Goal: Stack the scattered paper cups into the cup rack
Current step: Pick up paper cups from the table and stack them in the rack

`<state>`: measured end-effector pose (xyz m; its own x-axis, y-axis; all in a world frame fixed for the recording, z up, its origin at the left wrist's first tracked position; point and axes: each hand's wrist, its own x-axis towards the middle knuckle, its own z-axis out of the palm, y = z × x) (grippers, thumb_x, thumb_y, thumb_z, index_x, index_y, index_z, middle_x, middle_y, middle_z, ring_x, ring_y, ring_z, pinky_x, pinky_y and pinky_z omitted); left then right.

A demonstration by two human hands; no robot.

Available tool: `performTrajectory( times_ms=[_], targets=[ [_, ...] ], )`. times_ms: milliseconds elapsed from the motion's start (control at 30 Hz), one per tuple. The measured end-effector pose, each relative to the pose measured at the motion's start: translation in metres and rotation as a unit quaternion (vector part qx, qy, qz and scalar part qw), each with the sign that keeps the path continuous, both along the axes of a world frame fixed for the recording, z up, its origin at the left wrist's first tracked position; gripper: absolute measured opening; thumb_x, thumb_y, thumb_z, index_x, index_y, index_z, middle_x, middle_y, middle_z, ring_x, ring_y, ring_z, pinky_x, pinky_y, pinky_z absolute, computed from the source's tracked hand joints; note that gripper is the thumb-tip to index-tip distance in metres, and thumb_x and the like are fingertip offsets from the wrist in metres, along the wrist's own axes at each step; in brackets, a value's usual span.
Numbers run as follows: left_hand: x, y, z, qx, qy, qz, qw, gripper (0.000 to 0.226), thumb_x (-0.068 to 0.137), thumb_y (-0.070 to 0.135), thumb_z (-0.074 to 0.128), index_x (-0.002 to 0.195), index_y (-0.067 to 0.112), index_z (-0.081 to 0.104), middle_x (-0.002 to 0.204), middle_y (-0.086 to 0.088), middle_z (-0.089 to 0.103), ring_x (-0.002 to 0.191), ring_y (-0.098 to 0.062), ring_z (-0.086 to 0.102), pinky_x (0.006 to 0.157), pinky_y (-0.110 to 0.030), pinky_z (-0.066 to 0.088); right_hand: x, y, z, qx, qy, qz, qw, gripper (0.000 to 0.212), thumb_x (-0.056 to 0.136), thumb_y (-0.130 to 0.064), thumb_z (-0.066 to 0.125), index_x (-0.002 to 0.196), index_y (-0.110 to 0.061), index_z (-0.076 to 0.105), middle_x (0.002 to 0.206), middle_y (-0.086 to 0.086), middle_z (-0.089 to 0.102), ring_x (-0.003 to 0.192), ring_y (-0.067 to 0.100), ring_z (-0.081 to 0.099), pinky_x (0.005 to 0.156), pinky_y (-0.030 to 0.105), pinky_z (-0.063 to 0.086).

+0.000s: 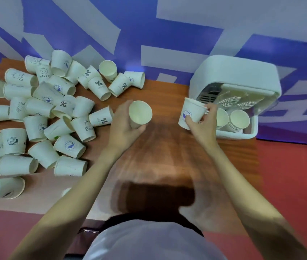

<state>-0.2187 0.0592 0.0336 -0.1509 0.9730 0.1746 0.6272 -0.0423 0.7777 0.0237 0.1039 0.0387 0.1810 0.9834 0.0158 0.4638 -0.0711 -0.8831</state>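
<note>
While both hands work above the wooden tabletop (pixel 164 147), each is closed around one cup. Head view: left hand (pixel 122 126) grips a plain cream paper cup (pixel 140 114) by its lower wall, mouth tipped up toward the camera, long axis near upright. Right hand (pixel 202 121) pinches a printed cup (pixel 191 113), blue emblem on its side, tilted with mouth up and away to the left, just beside the white cup rack (pixel 239 72). Inside the rack's open front, nested cups (pixel 238 119) sit mouth-up; more stacks behind show only ribbed rims. Scattered cups (pixel 42 113) cover the tabletop's left side, mostly lying on their sides, pointing every way, with percent signs, pandas and "HELLO" prints. Motion blur softens the small lettering; cups at the left edge are cut off.
</note>
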Motion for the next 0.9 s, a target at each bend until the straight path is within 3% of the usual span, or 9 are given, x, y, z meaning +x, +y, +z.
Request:
performTrajectory(
  times_ms=[133,233,300,400,500,600,767,900],
  targets=[
    [0.060,-0.001,0.012,0.004,0.015,-0.059,0.998,0.069,0.069,0.028,0.080,0.127,0.007,0.047,0.120,-0.008,0.053,0.114,-0.021,0.046,0.095,-0.028,0.038,0.068,-0.015,0.007,0.056,-0.002,-0.059,0.997,0.055,0.069,-0.019,0.074,0.105,-0.011,0.034,0.114,0.015,0.048,0.103,0.031,0.055,0.086,0.052,0.048],
    [0.093,0.008,0.022,0.004,0.020,-0.072,0.997,0.072,0.068,0.030,0.080,0.128,0.008,0.046,0.121,-0.009,0.052,0.114,-0.023,0.045,0.094,-0.028,0.036,0.114,-0.016,0.007,0.088,-0.038,-0.106,0.990,0.056,0.071,-0.021,0.073,0.108,0.000,0.037,0.110,0.012,0.044,0.103,0.028,0.051,0.086,0.045,0.046],
    [0.112,0.018,0.028,0.008,0.022,-0.083,0.996,0.072,0.069,0.032,0.079,0.129,0.009,0.046,0.123,-0.008,0.051,0.114,-0.022,0.045,0.095,-0.029,0.036,0.137,-0.013,0.004,0.095,-0.048,-0.116,0.988,0.056,0.074,-0.025,0.073,0.108,0.000,0.036,0.114,0.021,0.044,0.106,0.033,0.050,0.086,0.041,0.045],
    [0.136,0.032,0.036,0.018,0.018,-0.110,0.994,0.070,0.070,0.032,0.079,0.128,0.010,0.047,0.123,-0.006,0.052,0.114,-0.021,0.045,0.095,-0.030,0.038,0.159,-0.006,-0.005,0.100,-0.046,-0.122,0.986,0.051,0.080,-0.021,0.073,0.107,-0.005,0.032,0.121,0.026,0.040,0.110,0.034,0.048,0.083,0.052,0.048],
    [0.155,0.045,0.039,0.037,0.009,-0.138,0.990,0.066,0.069,0.026,0.080,0.125,0.008,0.049,0.121,-0.005,0.055,0.113,-0.019,0.047,0.092,-0.029,0.041,0.170,0.002,-0.015,0.121,-0.042,-0.122,0.984,0.053,0.081,-0.024,0.071,0.108,0.001,0.032,0.123,0.020,0.038,0.110,0.020,0.044,0.081,0.054,0.051],
    [0.171,0.057,0.040,0.049,0.001,-0.155,0.987,0.070,0.068,0.023,0.081,0.127,0.006,0.047,0.124,-0.007,0.055,0.116,-0.019,0.048,0.093,-0.019,0.037,0.174,0.010,-0.024,0.146,-0.052,-0.121,0.980,0.052,0.082,-0.023,0.070,0.105,0.002,0.032,0.122,0.018,0.037,0.107,0.007,0.039,0.084,0.053,0.049],
    [0.197,0.071,0.038,0.055,0.006,-0.192,0.980,0.075,0.069,0.028,0.082,0.131,0.007,0.044,0.130,-0.006,0.051,0.120,-0.015,0.047,0.097,-0.020,0.039,0.177,0.021,-0.037,0.160,-0.081,-0.091,0.980,0.044,0.085,-0.020,0.070,0.103,-0.012,0.030,0.111,0.012,0.036,0.109,0.028,0.043,0.085,0.051,0.046],
    [0.214,0.077,0.027,0.048,0.012,-0.206,0.977,0.076,0.071,0.029,0.080,0.133,0.008,0.042,0.132,-0.008,0.051,0.122,-0.016,0.045,0.097,-0.008,0.028,0.180,0.024,-0.046,0.139,-0.104,-0.071,0.982,0.043,0.084,-0.016,0.070,0.104,0.000,0.035,0.111,0.020,0.040,0.111,0.037,0.044,0.090,0.047,0.044]
  ],
)
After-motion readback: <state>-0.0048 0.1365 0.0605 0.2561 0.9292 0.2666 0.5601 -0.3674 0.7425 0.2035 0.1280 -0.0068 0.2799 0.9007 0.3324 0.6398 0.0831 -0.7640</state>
